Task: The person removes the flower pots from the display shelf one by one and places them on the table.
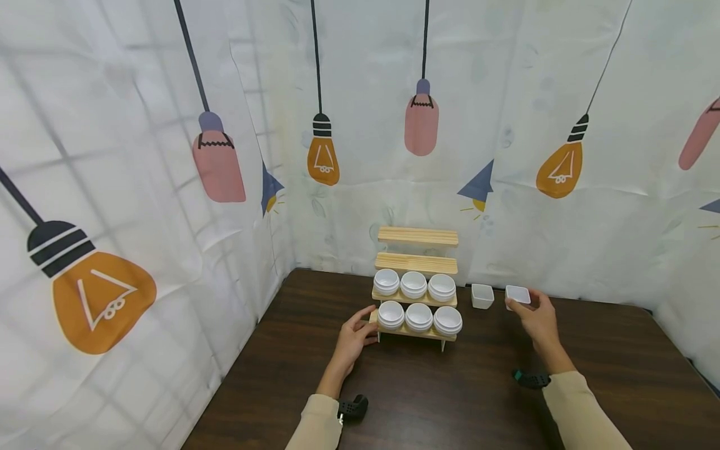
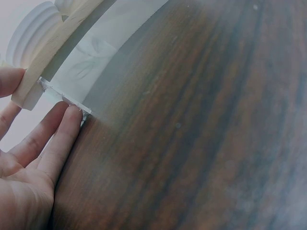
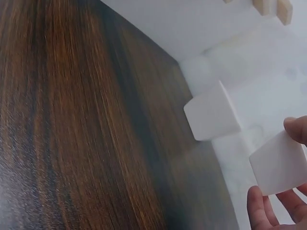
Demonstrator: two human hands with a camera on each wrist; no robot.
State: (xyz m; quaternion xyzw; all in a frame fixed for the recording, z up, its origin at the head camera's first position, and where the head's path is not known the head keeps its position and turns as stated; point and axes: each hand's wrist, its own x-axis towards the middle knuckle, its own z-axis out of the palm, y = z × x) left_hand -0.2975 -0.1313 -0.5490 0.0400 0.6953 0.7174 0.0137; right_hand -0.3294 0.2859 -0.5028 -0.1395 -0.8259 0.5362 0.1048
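A tiered wooden display stand (image 1: 416, 334) has white round bowls (image 1: 419, 316) on its two lower shelves, three stacks on each. My left hand (image 1: 351, 338) holds the left end of the lowest shelf. In the left wrist view the thumb (image 2: 10, 80) lies on the plank and two fingertips touch the clear leg (image 2: 64, 97). Off to the right, my right hand (image 1: 541, 320) pinches a white square bowl (image 1: 517, 294). Its thumb is at the rim and its fingers are beneath in the right wrist view. A second square bowl (image 3: 213, 112) stands beside it on the table.
The two upper shelves (image 1: 417, 236) of the stand are bare wood. A dark wooden table (image 1: 450, 400) lies beneath everything. White curtains (image 1: 360, 206) printed with lamps hang close behind and along the left side. Black bands with devices (image 1: 353, 407) are on both wrists.
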